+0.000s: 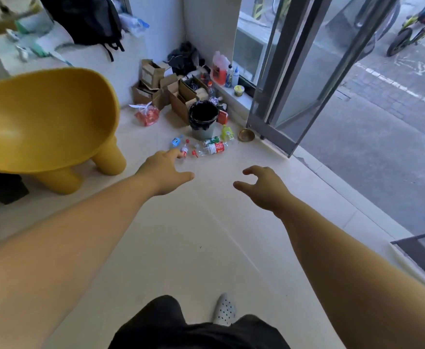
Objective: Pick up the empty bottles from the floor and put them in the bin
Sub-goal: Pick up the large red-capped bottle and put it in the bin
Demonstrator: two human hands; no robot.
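Several empty plastic bottles lie on the pale floor in front of a small grey bin point(202, 133) lined with a black bag. A clear bottle with a red label point(212, 148) lies on its side, a green-labelled one point(212, 140) just behind it. A blue-labelled bottle point(175, 141) and a small red-capped bottle point(185, 149) lie to the left. A yellow-green bottle point(227, 133) rests right of the bin. My left hand point(164, 172) reaches out, fingers apart, fingertips near the small bottle. My right hand point(263, 186) hovers empty with curled fingers, short of the bottles.
A big yellow plastic chair point(45, 122) stands at the left. Open cardboard boxes point(171, 89) and a red bag point(147, 114) crowd the corner behind the bin. A brass bowl point(246, 135) sits by the open glass door point(294, 79). My foot point(225, 309) is on the floor below.
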